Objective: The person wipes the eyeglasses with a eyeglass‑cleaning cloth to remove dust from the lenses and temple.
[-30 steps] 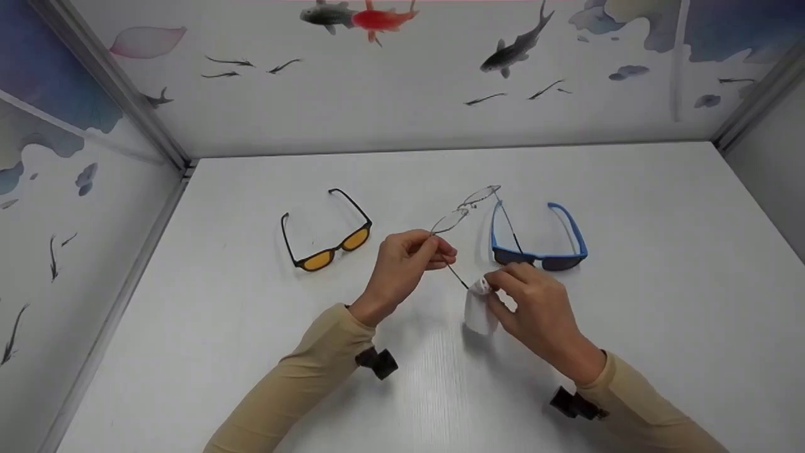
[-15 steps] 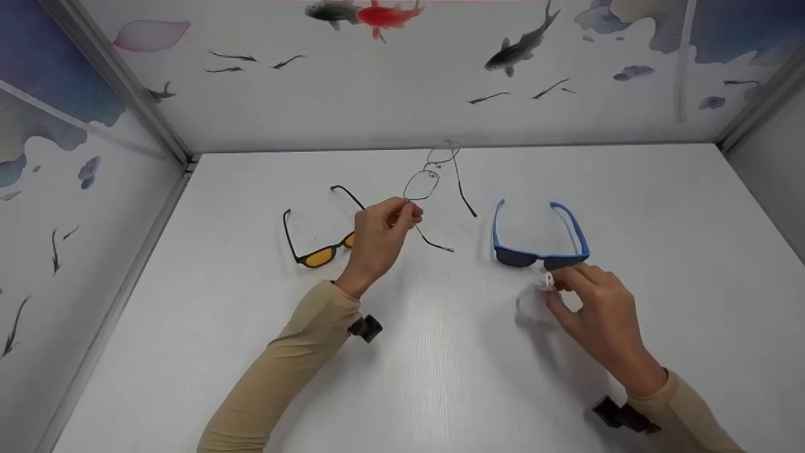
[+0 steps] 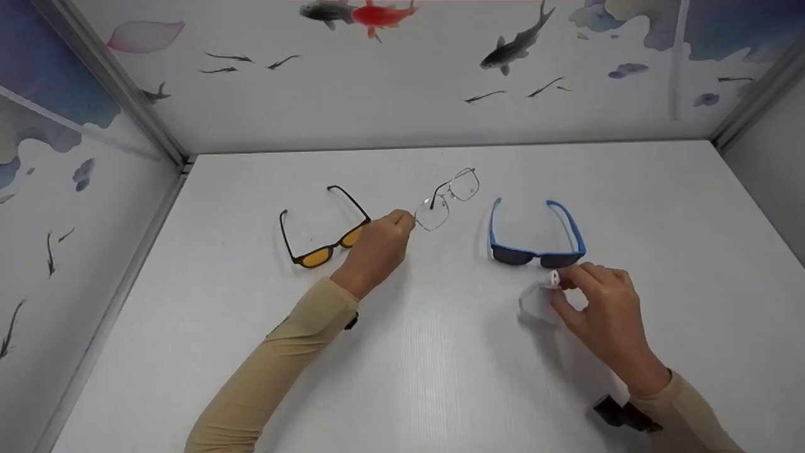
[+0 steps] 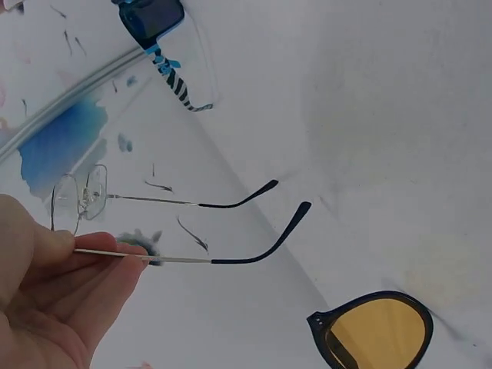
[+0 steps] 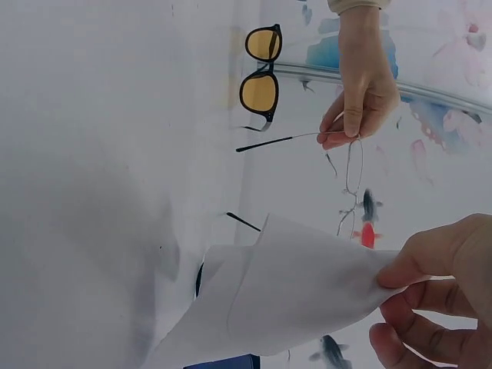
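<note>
My left hand (image 3: 379,248) pinches thin wire-rimmed eyeglasses (image 3: 433,214) by one temple near the hinge. In the left wrist view the temples of these eyeglasses (image 4: 177,259) are unfolded, with dark curved tips. My right hand (image 3: 604,308) pinches a white cloth (image 3: 539,302) between thumb and fingers; in the right wrist view the cloth (image 5: 300,292) hangs in folds and hides part of the eyeglasses. Just beyond the right hand lie blue-framed sunglasses (image 3: 538,257) with dark lenses. Black-framed glasses with yellow lenses (image 3: 316,257) lie partly behind the left hand.
The white table (image 3: 402,377) is bounded by a back wall (image 3: 390,113) and a left wall (image 3: 63,251), both printed with fish and watercolour patches. A right wall (image 3: 767,138) stands at the far side.
The left hand has carried the eyeglasses left, away from the cloth, and turned them so the lenses face me. The right hand with the cloth moved right, then stayed nearly still.
</note>
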Tool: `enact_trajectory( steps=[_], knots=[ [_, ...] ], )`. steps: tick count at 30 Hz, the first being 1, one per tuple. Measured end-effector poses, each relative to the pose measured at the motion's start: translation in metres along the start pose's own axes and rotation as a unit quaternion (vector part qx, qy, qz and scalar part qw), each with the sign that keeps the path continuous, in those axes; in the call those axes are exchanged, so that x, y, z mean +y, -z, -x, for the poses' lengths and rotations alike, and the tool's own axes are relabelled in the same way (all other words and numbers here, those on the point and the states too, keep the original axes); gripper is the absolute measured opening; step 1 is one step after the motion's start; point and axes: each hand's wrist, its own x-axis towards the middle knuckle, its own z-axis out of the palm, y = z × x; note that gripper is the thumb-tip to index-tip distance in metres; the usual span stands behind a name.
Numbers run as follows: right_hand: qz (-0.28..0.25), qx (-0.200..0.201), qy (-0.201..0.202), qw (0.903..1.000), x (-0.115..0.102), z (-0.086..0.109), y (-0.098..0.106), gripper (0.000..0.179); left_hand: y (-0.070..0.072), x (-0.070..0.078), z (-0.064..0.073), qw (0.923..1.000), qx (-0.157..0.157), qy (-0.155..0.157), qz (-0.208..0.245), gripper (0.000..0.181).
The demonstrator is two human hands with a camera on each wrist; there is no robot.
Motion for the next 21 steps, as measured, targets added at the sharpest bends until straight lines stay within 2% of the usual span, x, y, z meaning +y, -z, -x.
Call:
enact_trajectory(
  steps=[5,12,18,21],
  knots=[
    [0.007,-0.001,0.006,1.0000,0.000,0.003,-0.001,0.023,0.002,-0.007,0.008,0.9976,-0.059,-0.032,0.013,0.013],
    [0.016,-0.005,0.001,0.9999,-0.002,0.006,0.001,0.023,0.003,-0.015,0.011,0.9891,-0.141,-0.030,0.027,0.020],
    [0.018,-0.017,-0.009,0.9996,-0.004,0.008,0.001,0.022,-0.001,-0.021,0.010,0.9818,-0.183,-0.044,0.026,0.024],
    [0.018,-0.017,-0.001,0.9997,-0.005,0.008,0.001,0.023,-0.003,-0.024,0.008,0.9764,-0.211,-0.039,0.025,0.030]
  ],
)
